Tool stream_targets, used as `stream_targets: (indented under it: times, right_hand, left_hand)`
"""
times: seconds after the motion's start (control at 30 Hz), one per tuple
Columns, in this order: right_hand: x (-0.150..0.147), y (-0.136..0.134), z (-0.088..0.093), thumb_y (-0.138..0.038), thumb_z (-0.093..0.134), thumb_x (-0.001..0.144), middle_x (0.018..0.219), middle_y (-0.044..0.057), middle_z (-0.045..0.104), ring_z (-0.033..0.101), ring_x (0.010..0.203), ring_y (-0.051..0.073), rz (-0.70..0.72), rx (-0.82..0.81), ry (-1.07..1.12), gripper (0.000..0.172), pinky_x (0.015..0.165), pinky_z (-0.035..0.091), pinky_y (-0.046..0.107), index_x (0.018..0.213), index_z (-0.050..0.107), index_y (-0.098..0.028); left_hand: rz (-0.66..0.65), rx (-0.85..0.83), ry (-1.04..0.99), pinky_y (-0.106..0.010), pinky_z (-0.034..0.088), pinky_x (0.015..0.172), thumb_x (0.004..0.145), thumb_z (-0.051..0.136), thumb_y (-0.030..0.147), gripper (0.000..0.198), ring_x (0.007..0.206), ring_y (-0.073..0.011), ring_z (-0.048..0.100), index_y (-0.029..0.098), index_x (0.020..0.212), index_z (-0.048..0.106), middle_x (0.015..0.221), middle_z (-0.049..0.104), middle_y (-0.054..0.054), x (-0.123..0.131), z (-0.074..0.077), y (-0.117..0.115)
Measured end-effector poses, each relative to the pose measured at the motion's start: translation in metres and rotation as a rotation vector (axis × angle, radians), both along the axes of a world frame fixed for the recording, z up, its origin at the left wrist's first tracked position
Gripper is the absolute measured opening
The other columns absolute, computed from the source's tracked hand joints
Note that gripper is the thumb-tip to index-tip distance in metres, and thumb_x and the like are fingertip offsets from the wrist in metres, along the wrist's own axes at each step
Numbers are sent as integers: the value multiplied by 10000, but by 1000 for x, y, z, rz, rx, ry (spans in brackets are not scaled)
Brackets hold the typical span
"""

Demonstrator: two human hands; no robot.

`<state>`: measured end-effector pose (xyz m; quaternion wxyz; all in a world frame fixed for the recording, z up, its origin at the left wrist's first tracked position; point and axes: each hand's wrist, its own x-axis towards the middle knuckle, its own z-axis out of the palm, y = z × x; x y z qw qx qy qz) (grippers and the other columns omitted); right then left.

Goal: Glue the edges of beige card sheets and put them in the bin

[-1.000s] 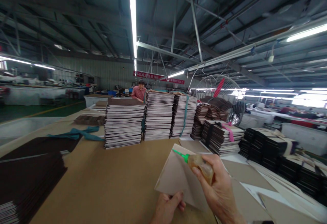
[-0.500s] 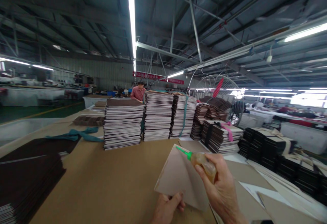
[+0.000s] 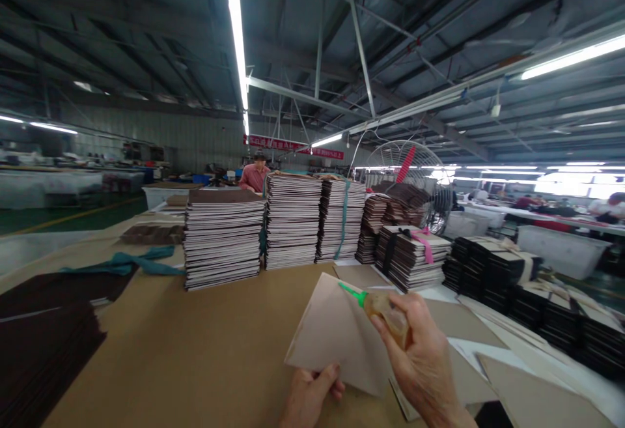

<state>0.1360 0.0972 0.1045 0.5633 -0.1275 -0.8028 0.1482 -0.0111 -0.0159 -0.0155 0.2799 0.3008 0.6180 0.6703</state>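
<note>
Our glue bottle (image 3: 388, 314) has crept a little to the right along the upper edge of the card sheet (image 3: 332, 337) in the last second. Its green nozzle (image 3: 352, 293) sat just under the sheet's top corner and now lies a short way past it; we cannot tell whether the tip touches the card. Our right hand (image 3: 422, 363) is closed round the bottle, thumb across its body. Our left hand (image 3: 310, 399) has kept its place, pinching the sheet's lower edge, so the sheet is held tilted up above the brown table (image 3: 195, 350), not lying on it. We judge that the nozzle has covered only a small part of that edge.

Our view has also swung slightly right, sliding everything leftward. Beyond the sheet stand tall stacks of flat sheets (image 3: 222, 239) and a bundle tied with pink ribbon (image 3: 420, 245). Black stacks (image 3: 512, 271) lie at right, with dark sheets (image 3: 43, 330) and a teal strap (image 3: 131, 262) at left. A fan (image 3: 415, 174) and a person in a pink shirt (image 3: 254, 177) are behind.
</note>
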Motion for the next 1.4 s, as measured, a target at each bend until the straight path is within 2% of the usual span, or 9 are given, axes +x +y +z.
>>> stream_targets:
  times: [0.27,0.5,0.73,0.97,1.17,1.4]
  right_hand:
    - [-1,-12,12,-322,565,895,999,47,528,540,902,197,97,10,24,240,762,461,319,1111,503,-239]
    - [16,7,-8,-401,564,893,992,20,532,548,895,178,-69,-22,-17,253,775,447,306,1087,503,-250]
    - [17,0,-4,-374,542,911,982,14,511,547,871,160,-25,-29,3,237,751,447,285,1112,488,-261]
    - [36,18,-20,-435,553,890,994,27,527,561,873,197,-148,-81,-34,272,738,466,320,1087,503,-253]
    - [38,14,-19,-406,532,901,965,38,529,574,835,203,-143,-57,-44,244,694,482,310,1088,504,-250]
    - [54,29,-31,-484,533,884,973,42,522,553,855,229,-240,-180,-72,296,736,467,360,1071,513,-256]
  left_hand:
    - [3,-31,83,-312,453,706,721,576,611,494,620,-211,596,138,611,672,610,672,-73,0,-2,0]
    - [7,-59,90,-338,442,760,749,559,568,470,661,-240,612,147,577,680,607,676,-83,-1,4,-2]
    - [44,-49,86,-332,449,758,732,581,555,438,663,-243,616,159,573,679,611,680,-77,6,13,-4]
    - [32,-48,80,-354,458,750,715,581,611,491,670,-253,615,141,622,689,648,693,-95,1,9,-3]
    - [53,-48,108,-344,465,772,707,579,624,484,710,-262,621,170,570,675,655,690,-82,4,17,-7]
    - [54,-116,150,-378,463,826,661,554,712,551,762,-292,628,182,596,686,683,702,-86,0,19,-6]
